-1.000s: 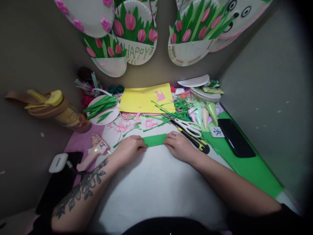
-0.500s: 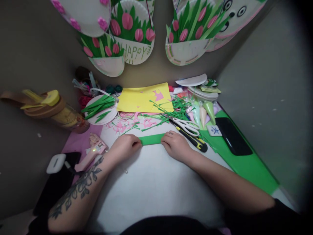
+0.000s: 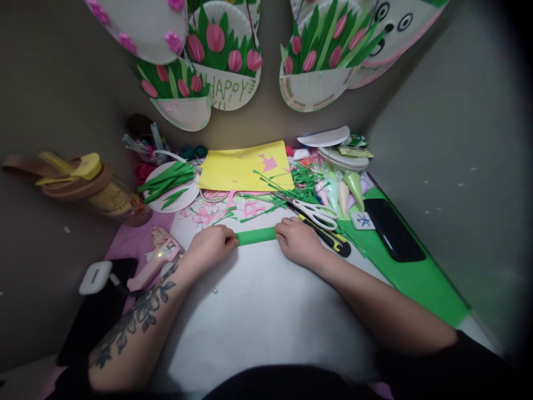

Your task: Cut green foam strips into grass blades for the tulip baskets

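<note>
A green paper strip point(image 3: 257, 236) stretches sideways between my hands, low over the white work surface point(image 3: 266, 311). My left hand point(image 3: 213, 244) is closed on its left end, fingers curled in. At the other end, my right hand point(image 3: 297, 240) grips the strip with bent fingers. Just beyond my right hand lie white-handled scissors point(image 3: 318, 214) and a yellow and black utility knife point(image 3: 333, 239). Green and pink paper scraps point(image 3: 250, 208) are scattered behind the strip. A pink glue gun point(image 3: 156, 264) rests to the left of my left hand.
Behind the scraps lies a yellow sheet point(image 3: 245, 166); left of it, a paper plate point(image 3: 187, 200) holds cut green leaves. A tumbler point(image 3: 100, 186) stands far left. On the right, a black phone point(image 3: 393, 230) rests on green paper point(image 3: 420, 289). Decorated plates point(image 3: 233, 91) hang on the wall.
My right hand's fingers have shifted slightly on the strip's right end. The view has moved a little; both hands keep hold of the strip.
</note>
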A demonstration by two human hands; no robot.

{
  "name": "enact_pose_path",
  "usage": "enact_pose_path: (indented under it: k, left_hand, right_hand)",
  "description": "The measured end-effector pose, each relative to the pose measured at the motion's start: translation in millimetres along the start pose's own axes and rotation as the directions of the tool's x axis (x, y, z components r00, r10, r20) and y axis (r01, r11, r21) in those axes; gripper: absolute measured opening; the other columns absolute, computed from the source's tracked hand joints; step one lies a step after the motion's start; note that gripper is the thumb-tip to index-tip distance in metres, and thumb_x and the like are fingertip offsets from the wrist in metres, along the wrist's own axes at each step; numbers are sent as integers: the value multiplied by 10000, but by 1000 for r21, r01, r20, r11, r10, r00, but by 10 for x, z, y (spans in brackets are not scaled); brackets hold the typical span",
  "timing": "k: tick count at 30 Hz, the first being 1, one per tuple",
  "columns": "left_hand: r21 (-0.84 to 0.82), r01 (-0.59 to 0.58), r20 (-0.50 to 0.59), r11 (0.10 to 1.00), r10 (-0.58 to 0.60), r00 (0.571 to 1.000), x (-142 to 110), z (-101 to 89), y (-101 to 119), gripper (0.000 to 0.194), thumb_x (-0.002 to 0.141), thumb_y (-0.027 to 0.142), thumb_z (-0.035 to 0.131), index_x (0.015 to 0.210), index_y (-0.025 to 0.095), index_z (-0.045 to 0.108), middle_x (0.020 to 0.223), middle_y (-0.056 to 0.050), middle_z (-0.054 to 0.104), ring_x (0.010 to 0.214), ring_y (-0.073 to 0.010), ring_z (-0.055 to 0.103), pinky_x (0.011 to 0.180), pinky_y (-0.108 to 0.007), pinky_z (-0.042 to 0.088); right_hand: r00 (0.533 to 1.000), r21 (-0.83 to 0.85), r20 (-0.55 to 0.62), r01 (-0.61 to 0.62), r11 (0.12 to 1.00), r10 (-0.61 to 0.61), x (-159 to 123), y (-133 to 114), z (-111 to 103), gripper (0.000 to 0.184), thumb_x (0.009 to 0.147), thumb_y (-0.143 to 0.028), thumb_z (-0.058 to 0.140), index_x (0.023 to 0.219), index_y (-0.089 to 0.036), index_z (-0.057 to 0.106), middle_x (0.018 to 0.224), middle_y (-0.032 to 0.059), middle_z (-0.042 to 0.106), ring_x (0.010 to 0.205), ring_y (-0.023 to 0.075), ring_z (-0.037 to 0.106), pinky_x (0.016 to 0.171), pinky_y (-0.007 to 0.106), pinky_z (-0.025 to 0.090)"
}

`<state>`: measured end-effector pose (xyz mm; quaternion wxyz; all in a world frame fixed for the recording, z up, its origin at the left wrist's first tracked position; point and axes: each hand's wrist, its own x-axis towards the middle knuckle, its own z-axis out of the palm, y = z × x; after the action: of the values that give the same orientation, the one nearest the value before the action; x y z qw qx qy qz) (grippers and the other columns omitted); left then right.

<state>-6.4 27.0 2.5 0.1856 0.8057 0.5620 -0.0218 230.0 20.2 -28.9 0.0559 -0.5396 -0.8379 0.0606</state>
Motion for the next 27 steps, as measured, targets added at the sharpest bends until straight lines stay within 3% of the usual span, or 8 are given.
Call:
enact_pose_path:
  k: [12, 14, 17, 20, 24, 27]
  left_hand:
    - [112, 101, 15, 989, -104, 995, -29, -20, 0, 184, 827, 297, 455, 804, 202, 611, 826, -44, 648, 708, -195, 581, 550, -274, 334]
    - [73, 63, -24, 995, -61, 998, -34, 7, -31, 153, 818, 259, 475, 867, 208, 610, 874, -38, 635, 747, -190, 578, 584, -270, 359]
    - [14, -116, -72, 993, 116, 991, -44, 60, -42, 291, 837, 154, 434, 1027, 255, 630, 977, -31, 603, 872, -175, 564, 702, -260, 391]
    - [49, -251, -35, 967, 253, 967, -50, 94, 4, 378, 903, 170, 375, 1124, 324, 640, 956, -32, 572, 893, -177, 535, 736, -267, 377]
    - [147, -285, 7, 947, 287, 958, -51, 86, 86, 362, 964, 345, 324, 1141, 313, 638, 906, -33, 545, 826, -183, 501, 693, -276, 352]
    - [209, -315, 31, 926, 316, 948, -49, 79, 109, 383, 975, 359, 289, 1169, 304, 615, 899, -37, 536, 804, -181, 488, 689, -275, 340]
  right_hand:
    - [995, -78, 94, -34, 996, 42, 42, -22, -29, 209, 899, -219, 399, 885, -192, 606, 922, 80, 612, 890, 231, 529, 695, 316, 340]
    - [995, -73, 86, -52, 996, 58, 42, -20, -21, 185, 885, -212, 411, 900, -178, 593, 941, 91, 605, 909, 238, 524, 716, 320, 349]
    - [995, -26, 66, -74, 997, 76, 30, -10, -14, 153, 844, -173, 450, 940, -166, 569, 961, 93, 592, 930, 237, 513, 756, 317, 358]
    - [997, 49, 50, -53, 997, 51, 12, 6, -8, 194, 811, -112, 465, 965, -174, 565, 960, 81, 573, 940, 220, 500, 798, 305, 363]
    - [999, 144, 20, 38, 989, -42, -5, 24, 43, 285, 813, -35, 426, 981, -182, 604, 981, 80, 559, 973, 205, 472, 837, 302, 362]
    - [988, 191, -17, 153, 970, -153, -14, 19, 109, 370, 816, -12, 437, 1054, -214, 636, 1029, 78, 555, 1001, 202, 447, 851, 318, 355]
